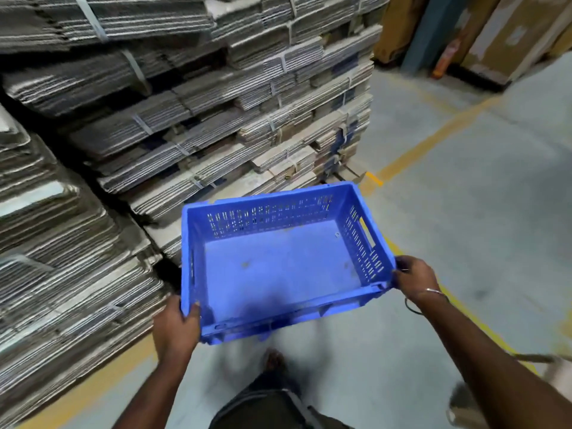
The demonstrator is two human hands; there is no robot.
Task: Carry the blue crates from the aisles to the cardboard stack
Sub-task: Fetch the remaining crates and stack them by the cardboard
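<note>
The empty blue perforated plastic crate [278, 258] is held in the air in front of the person, above the grey concrete floor [448, 212], open side up and tilted a little so its inside faces the camera. Its long axis runs left to right between the two hands, skewed so that its right end lies farther from the person than its left. The left hand [178, 328] grips the near left corner, thumb hooked over the rim and fingers curled underneath. The right hand [413, 278] clamps the near right corner, fingers wrapped round the outside just below the slotted end wall. The tall stack of bundled, strapped flat grey-brown cardboard [201, 103] stands ahead and to the left, with the crate's far left corner just beside its lower bundles. The left hand is the nearer to it. My judgement is that the carry is almost over and that setting down calls for a move forward and left.
</note>
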